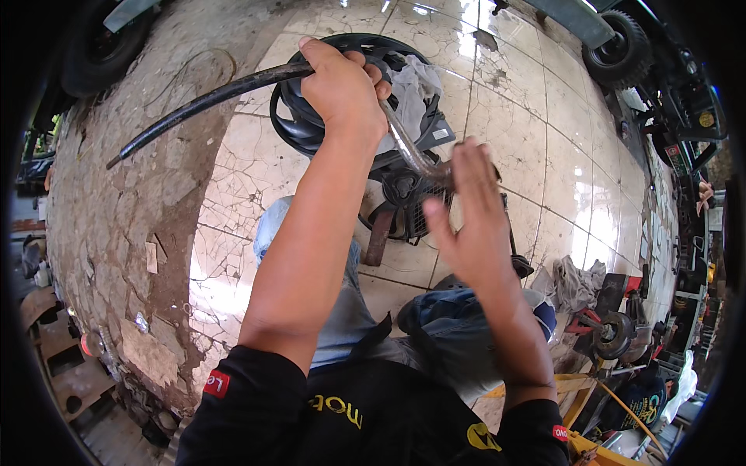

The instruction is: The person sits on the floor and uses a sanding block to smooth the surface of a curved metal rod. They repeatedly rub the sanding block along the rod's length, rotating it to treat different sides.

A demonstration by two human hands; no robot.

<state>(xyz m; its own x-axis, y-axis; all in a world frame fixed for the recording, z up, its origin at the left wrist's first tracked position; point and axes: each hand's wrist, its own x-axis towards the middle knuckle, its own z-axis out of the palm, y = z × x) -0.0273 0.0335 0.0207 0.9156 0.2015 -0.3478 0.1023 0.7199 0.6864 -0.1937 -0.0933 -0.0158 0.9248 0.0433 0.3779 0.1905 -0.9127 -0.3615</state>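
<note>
So, work looks underway: the bent bar point(225, 89), black then bare metal, crosses above the tiled floor's left edge, our left hand point(342, 87) wrapped round it; our right hand point(474, 213), thumb spread, blurs beside the bend. What's left, we can't tell. Broken concrete point(124, 210) meets cracked, shiny tiled floor point(536, 128); rags point(579, 281) crowd its right side.

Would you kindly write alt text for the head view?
A person's left hand grips a long, bent bar; the open right hand, blurred, is close to its lower end. Below, a grey cloth lies on a round black frame on a cracked, tiled floor.
</note>
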